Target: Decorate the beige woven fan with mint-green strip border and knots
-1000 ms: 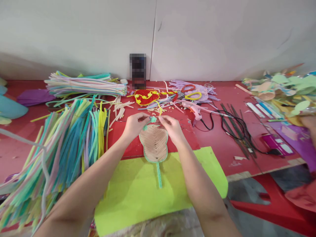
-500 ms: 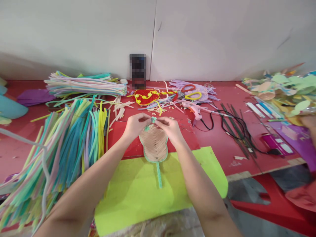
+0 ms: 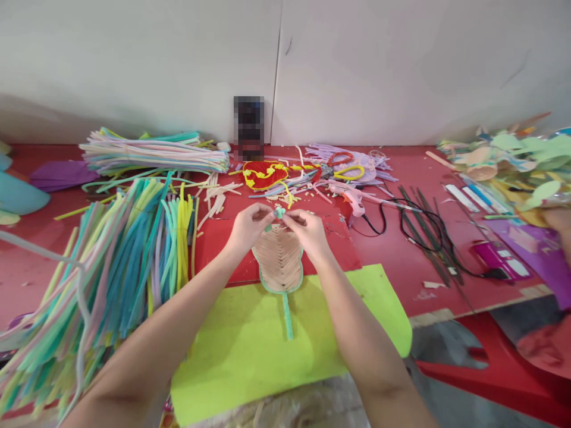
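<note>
Between my fingertips is a small mint-green flower [image 3: 279,212], apparently made of pipe cleaner. My left hand [image 3: 250,227] pinches it from the left, and my right hand [image 3: 308,233] pinches it from the right. Just below lies a fan [image 3: 281,261] of beige pipe cleaners in a herringbone pattern, with a mint-green edge and a twisted green handle pointing toward me. Its upper end is partly hidden by my hands. The fan rests across a red sheet [image 3: 223,261] and a yellow-green sheet [image 3: 250,351].
Bundled pipe cleaners [image 3: 116,261] fill the left side. Behind my hands are a red-and-yellow fan [image 3: 256,177], yellow-handled pliers [image 3: 348,173] and a pink glue gun [image 3: 354,201]. The glue gun's black cord [image 3: 428,235] runs right to a magenta box [image 3: 502,260]. A phone-like object [image 3: 248,128] leans against the wall.
The small green flower has shifted slightly up and turned between my fingertips. Both hands otherwise keep nearly the same place, and the fan lies still.
</note>
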Available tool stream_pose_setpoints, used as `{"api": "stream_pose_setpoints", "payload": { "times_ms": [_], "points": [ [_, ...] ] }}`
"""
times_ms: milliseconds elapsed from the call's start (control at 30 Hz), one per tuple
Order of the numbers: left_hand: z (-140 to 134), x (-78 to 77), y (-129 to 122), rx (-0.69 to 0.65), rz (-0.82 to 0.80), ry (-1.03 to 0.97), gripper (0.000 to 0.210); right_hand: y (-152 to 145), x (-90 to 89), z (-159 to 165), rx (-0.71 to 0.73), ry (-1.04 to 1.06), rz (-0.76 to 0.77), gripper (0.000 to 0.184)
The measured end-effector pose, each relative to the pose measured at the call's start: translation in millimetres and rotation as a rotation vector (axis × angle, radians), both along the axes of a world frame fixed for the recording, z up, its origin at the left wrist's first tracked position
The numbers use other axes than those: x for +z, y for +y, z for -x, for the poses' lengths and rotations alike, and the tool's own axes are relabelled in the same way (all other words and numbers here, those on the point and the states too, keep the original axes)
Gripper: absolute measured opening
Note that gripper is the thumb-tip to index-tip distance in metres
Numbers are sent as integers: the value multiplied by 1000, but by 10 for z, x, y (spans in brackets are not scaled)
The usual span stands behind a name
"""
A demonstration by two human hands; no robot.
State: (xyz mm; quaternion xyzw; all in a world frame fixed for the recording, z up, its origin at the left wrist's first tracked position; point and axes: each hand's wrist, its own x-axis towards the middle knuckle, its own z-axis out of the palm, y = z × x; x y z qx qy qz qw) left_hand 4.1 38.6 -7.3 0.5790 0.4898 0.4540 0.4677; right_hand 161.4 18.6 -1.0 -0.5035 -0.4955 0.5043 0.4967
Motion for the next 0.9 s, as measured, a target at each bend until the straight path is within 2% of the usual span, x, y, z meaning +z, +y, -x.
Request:
{"api": "stream_pose_setpoints", "payload": {
  "times_ms": [267,533,900],
  "points": [
    [7,13,-14,23,-15,2,22,0,-11,-15,50,-65,-38,23],
    [18,96,-27,-39,26,-37,22,26,-37,-123,130,-46,7,25],
    [51,79,4,-119,112,-58,14,3,54,-172,225,-108,30,21]
  ]
}}
